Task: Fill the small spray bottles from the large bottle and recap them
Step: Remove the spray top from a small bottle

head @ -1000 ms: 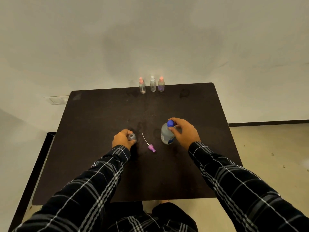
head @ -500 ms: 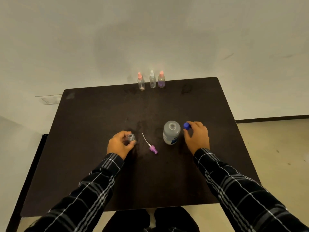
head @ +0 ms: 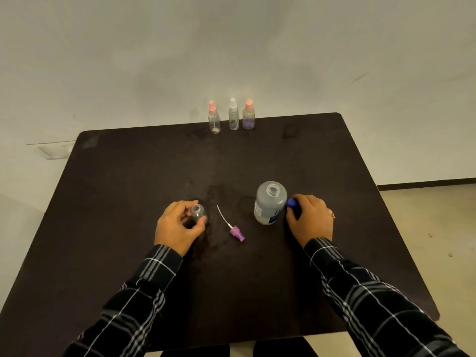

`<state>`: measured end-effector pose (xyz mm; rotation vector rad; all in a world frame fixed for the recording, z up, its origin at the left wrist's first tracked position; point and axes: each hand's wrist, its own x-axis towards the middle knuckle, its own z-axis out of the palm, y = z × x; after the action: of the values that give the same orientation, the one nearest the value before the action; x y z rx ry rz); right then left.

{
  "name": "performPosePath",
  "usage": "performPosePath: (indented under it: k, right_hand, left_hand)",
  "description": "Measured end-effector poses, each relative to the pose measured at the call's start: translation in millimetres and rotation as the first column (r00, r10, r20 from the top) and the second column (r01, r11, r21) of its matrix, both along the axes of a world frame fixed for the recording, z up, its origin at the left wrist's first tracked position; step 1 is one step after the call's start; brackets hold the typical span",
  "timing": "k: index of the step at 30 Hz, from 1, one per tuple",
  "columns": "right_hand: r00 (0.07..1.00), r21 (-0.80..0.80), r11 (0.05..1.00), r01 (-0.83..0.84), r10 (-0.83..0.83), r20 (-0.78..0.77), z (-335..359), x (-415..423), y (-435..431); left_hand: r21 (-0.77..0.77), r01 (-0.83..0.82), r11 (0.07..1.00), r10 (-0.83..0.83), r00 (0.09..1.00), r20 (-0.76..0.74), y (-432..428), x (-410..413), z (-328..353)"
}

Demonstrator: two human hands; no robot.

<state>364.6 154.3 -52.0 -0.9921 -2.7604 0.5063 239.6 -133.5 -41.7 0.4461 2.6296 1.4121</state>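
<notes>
Left hand [head: 177, 228], fingers [head: 184, 205] curled round open small spray bottle [head: 197, 213], likely steadying it upright on tabletop [head: 128, 189] for filling. Right hand [head: 310, 219] pinched blue cap [head: 292, 203], just beside uncapped large bottle [head: 270, 203]. Purple pump head [head: 237, 233] lay between bottles, handy for recapping.

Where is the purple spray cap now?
In the head view, the spray cap lies on the table, between the small bottle in the left hand and the large bottle.
</notes>
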Motion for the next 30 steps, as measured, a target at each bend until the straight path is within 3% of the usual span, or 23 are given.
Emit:
performPosePath:
  k: [8,14,19,30]
  right_hand:
    - [0.99,0.183,0.979,-0.085,0.104,-0.095,-22,-8,8]
    - [0.992,0.083,0.994,-0.076,0.084,-0.093,-4,-9,22]
    - [0.99,0.141,0.98,-0.141,0.142,0.005,1,-15,28]
    - [0.984,0.164,0.971,-0.173,0.179,-0.023,-3,-8,26]
  left_hand:
    - [0.083,-0.042,0.996,0.054,0.988,-0.143,6,5,-17]
    - [0.11,-0.051,0.993,0.071,0.979,-0.191,15,2,-23]
    - [0.108,-0.05,0.993,0.07,0.98,-0.187,13,1,-24]
    - [0.121,-0.062,0.991,0.086,0.975,-0.206,11,5,-25]
